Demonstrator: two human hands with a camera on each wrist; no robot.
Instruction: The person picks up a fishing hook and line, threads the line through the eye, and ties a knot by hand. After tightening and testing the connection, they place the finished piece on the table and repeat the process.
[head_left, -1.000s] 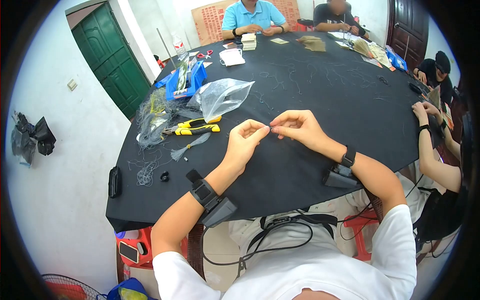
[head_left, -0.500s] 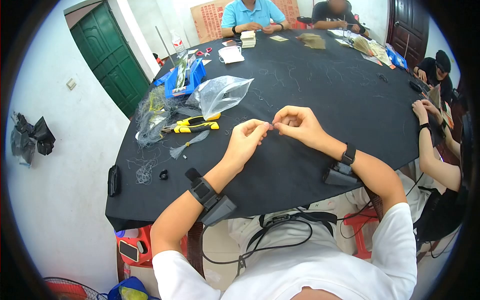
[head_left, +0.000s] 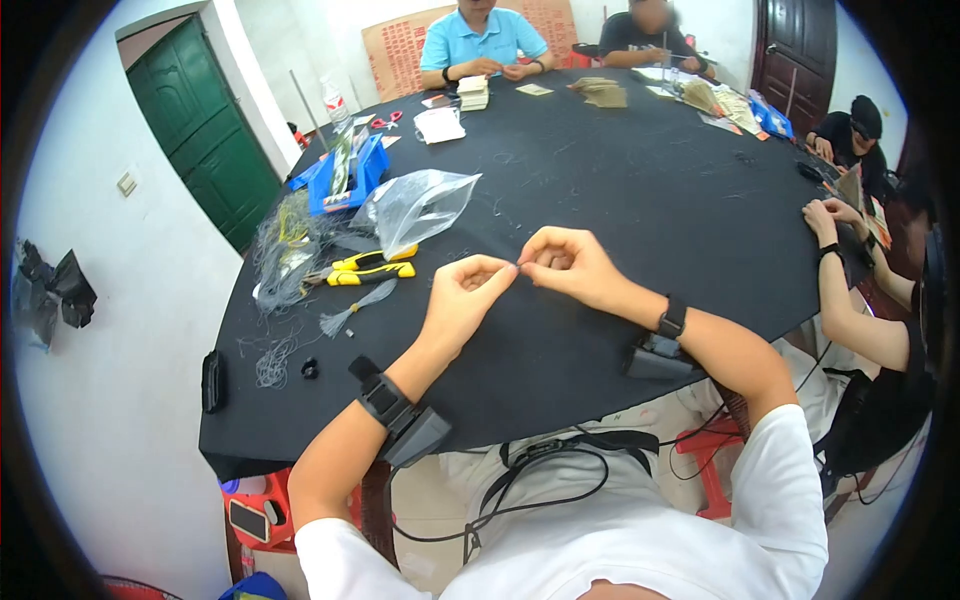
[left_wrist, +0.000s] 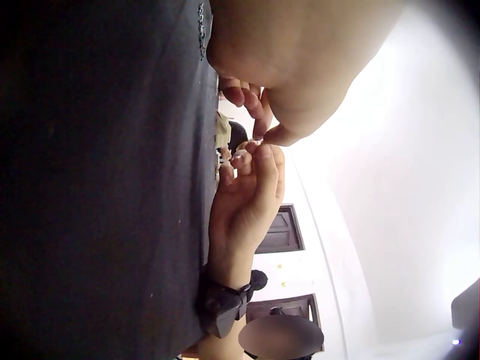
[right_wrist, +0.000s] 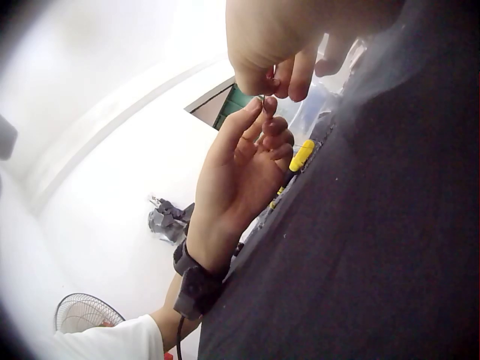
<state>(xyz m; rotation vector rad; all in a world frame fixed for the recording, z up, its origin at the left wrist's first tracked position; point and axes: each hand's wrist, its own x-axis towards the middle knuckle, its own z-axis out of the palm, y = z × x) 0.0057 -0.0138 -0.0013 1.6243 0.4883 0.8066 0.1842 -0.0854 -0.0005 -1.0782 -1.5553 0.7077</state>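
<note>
Fine two-handed work in hand, apparently: left hand and right hand nearly tip to tip above counter, fingers narrowed, pinching thin strand between them. Next move seemingly called for steady, precise grip.

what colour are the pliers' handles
The pliers' handles are yellow with black, best seen in the head view.
</note>
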